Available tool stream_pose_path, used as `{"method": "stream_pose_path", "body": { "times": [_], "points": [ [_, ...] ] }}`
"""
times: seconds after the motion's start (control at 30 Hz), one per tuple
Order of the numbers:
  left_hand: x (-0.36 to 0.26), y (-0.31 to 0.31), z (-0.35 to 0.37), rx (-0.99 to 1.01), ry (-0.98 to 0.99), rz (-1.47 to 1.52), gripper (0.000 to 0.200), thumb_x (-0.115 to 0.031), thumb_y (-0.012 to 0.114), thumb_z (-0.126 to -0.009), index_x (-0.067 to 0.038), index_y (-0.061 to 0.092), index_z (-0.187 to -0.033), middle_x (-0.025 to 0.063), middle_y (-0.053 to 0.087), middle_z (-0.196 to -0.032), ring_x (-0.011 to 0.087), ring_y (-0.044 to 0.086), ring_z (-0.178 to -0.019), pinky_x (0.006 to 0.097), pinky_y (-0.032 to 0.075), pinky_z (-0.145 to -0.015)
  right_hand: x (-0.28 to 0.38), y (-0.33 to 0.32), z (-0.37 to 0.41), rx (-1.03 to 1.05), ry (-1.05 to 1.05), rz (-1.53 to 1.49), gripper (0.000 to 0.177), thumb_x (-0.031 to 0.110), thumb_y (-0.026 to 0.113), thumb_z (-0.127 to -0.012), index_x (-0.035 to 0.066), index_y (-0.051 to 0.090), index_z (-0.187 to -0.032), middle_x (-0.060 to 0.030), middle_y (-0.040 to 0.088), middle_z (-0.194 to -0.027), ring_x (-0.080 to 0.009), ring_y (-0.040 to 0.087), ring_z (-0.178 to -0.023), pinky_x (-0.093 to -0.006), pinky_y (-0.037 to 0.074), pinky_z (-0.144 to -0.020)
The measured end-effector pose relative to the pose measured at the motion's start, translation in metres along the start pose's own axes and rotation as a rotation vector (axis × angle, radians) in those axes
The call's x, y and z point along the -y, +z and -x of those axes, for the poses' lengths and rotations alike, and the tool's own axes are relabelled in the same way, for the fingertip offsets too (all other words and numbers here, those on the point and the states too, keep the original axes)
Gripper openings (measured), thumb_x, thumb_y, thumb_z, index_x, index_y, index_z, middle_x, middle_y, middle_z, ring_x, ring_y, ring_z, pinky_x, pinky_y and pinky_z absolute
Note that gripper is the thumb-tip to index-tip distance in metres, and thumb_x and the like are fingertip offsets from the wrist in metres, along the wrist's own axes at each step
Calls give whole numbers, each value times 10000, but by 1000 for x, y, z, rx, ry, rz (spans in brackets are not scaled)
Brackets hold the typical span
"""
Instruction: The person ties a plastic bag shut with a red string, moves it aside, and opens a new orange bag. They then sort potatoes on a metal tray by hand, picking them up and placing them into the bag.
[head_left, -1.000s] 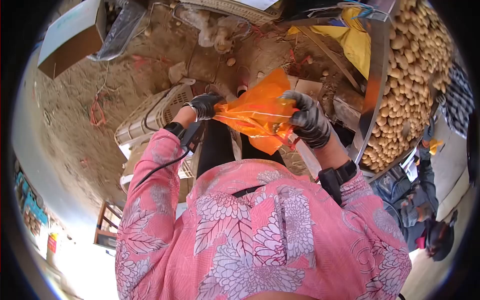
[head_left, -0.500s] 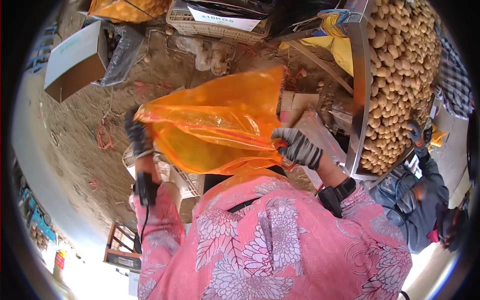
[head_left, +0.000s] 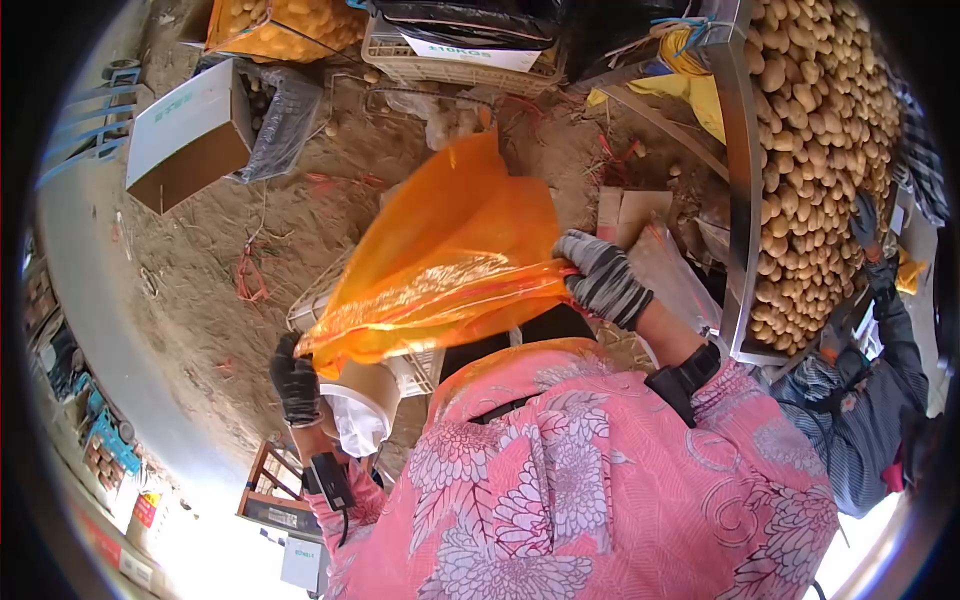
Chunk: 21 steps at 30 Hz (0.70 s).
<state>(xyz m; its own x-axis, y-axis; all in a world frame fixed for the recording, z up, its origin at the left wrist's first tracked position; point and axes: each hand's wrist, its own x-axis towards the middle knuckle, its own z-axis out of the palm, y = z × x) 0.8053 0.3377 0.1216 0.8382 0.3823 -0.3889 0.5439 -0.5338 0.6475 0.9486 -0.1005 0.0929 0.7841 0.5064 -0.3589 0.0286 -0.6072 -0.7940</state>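
READ "±10KGS" | white box [head_left: 500, 58] in crate [head_left: 470, 77] | open carton [head_left: 190, 122]: green print, illegible

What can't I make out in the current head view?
All in the head view:
Pale crate: mostly hidden by the orange bag.
Left hand: fingertip placement on the bag too small and dark to trace.
White-topped carton: green print too small to read.
Filled orange sack: cut off by the top edge.

the bag [head_left: 450, 240] is between a box [head_left: 190, 125] on the left and potatoes [head_left: 815, 160] on the right.
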Motion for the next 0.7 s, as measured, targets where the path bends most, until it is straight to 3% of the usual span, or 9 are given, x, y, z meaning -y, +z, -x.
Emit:
{"method": "stream_pose_path", "body": {
  "times": [0.07, 0.13, 0.23, 0.37, 0.43, 0.57, 0.6, 0.63, 0.7],
  "points": [
    [29, -14, 13, 17, -24, -23, 292, 5, 421, -703, 21, 599, -934, 87, 621, -838, 156, 577, -770, 286, 474, -726, 15, 7, -16, 13, -17, 11, 198, 83, 567, -704, 14, 555, -889, -169, 564, -833, -344, 561, -817, -385, 452, -713],
    [48, -25, 26, -198, -164, 261, 200, -15, 463, -747, 9, 583, -905, 60, 600, -826, 150, 560, -735, 277, 472, -688, 22, 18, -32, 17, -16, -25, 207, 79, 572, -701, 11, 554, -896, -171, 570, -844, -346, 562, -829, -385, 453, -726],
    [1, -31, 28, -380, -242, 265, 157, -38, 491, -792, 1, 573, -920, 47, 589, -854, 150, 557, -743, 273, 468, -683, 23, 32, -49, 24, -2, -157, 238, 73, 582, -714, 1, 550, -939, -180, 591, -877, -343, 576, -854, -360, 459, -757],
    [-11, -35, 15, -516, -234, 343, 173, -106, 483, -834, -2, 578, -935, 70, 580, -872, 170, 554, -782, 289, 465, -715, 30, 49, -74, 94, 135, -323, 247, 89, 576, -767, 2, 541, -996, -176, 610, -882, -301, 603, -835, -316, 459, -765],
    [-5, -37, 12, -529, -245, 468, 238, -78, 507, -845, 16, 571, -1054, 108, 594, -991, 214, 568, -888, 321, 466, -813, 32, 57, -91, 172, 352, -331, 275, 104, 562, -794, -3, 540, -1046, -173, 615, -918, -286, 605, -846, -313, 457, -777],
    [0, -39, 9, -609, -297, 476, 263, -129, 474, -856, 6, 560, -1065, 116, 568, -1018, 224, 556, -913, 324, 457, -822, -16, 121, -125, 7, 325, -485, 352, 160, 525, -860, -21, 501, -1161, -148, 613, -1013, -242, 602, -863, -300, 456, -771],
    [0, -38, 10, -573, -230, 327, 248, -143, 475, -857, 1, 563, -1039, 106, 566, -997, 219, 555, -900, 322, 458, -810, -19, 128, -137, 61, 395, -615, 296, 202, 495, -890, 7, 527, -1111, -114, 615, -849, -218, 600, -725, -319, 475, -654],
    [-2, -36, 11, -535, -162, 179, 235, -156, 476, -858, -5, 566, -1014, 96, 564, -975, 214, 554, -887, 319, 459, -797, -7, 127, -143, 62, 395, -607, 296, 202, 495, -890, 7, 527, -1111, -114, 615, -849, -218, 600, -725, -319, 475, -654],
    [-8, -31, 9, -583, -162, 251, 209, -175, 481, -857, -16, 568, -961, 83, 559, -935, 202, 549, -856, 314, 458, -776, 30, 118, -158, 168, 704, -960, 235, 246, 458, -914, 48, 547, -1006, -66, 549, -667, -183, 545, -554, -323, 444, -507]
  ]
}}
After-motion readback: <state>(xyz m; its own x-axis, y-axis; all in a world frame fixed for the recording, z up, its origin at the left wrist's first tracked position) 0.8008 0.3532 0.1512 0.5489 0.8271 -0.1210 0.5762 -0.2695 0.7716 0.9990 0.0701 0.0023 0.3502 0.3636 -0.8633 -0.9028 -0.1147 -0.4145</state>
